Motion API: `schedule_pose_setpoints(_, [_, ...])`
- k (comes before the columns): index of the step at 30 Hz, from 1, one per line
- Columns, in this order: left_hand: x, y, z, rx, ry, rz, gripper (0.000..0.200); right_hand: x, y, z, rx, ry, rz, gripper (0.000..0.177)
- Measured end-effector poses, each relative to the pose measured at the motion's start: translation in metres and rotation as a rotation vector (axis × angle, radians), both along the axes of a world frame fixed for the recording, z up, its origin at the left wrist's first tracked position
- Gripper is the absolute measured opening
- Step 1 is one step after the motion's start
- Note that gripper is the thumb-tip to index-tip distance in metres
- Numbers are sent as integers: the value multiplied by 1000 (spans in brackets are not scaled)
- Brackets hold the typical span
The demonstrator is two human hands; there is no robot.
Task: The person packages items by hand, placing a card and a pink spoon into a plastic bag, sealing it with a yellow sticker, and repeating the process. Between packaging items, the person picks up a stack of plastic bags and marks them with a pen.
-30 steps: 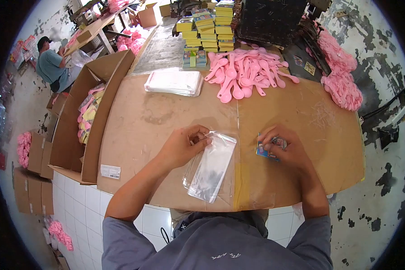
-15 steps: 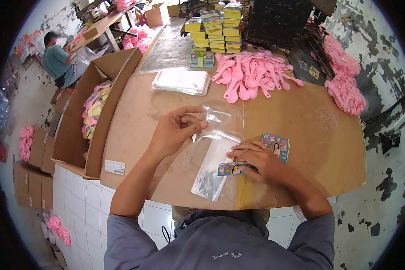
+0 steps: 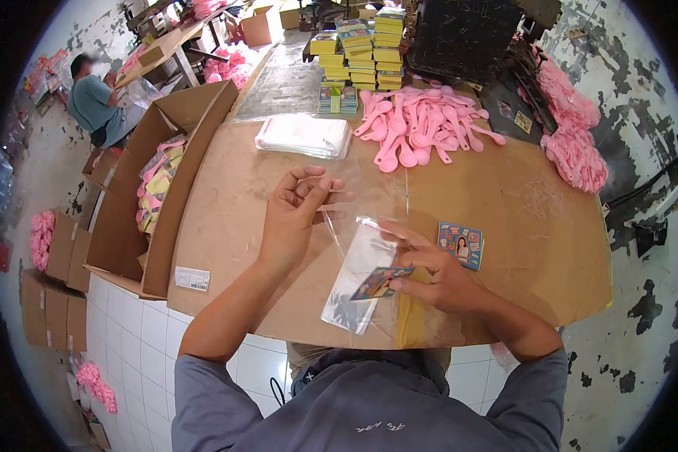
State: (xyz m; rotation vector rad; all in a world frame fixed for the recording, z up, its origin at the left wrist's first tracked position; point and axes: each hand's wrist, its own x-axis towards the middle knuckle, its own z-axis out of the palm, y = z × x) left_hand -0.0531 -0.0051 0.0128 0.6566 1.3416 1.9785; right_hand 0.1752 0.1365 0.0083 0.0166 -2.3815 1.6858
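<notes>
Left hand (image 3: 297, 215) is raised over the middle of the brown cardboard-covered table (image 3: 233, 203). Its fingers are curled together and pinched on the upper edge of a clear rectangular plastic bag (image 3: 354, 290) — the film is lifted off the surface at that end. The lower end of the bag lies flat close to the table's near edge.

Right hand (image 3: 441, 277) sits just right of the bag, thumb and fingers closed on a small colour-printed card (image 3: 380, 282). The card is held tilted over the bag's middle; whether it is inside the film or on top of it cannot be told.

Right of that hand, a small stack of printed picture cards (image 3: 460, 244) lies flat on the table, apart from the fingers.

Far side — a flat stack of clear bags (image 3: 303, 135), a pile of pink plastic spoons (image 3: 422, 128) to its right, and columns of yellow card packs (image 3: 369, 45) behind them. An open brown cardboard box (image 3: 169, 188) stands at the left edge and holds pink and yellow packed items. A seated person (image 3: 94, 102) is at far left.
</notes>
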Motion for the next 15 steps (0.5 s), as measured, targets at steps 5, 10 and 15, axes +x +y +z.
schedule_pose_setpoints(5, [5, 1, -9, 12, 53, 0, 29, -3, 0, 2, -229, -309, -108, 22])
schedule_pose_setpoints(10, [8, 0, -5, -31, 120, -37, 35, 6, 14, 2, -249, -176, -108, 20])
schedule_pose_setpoints(15, [10, 1, -5, -64, 32, -81, 38, 6, 12, 33, 671, 229, 6, 18])
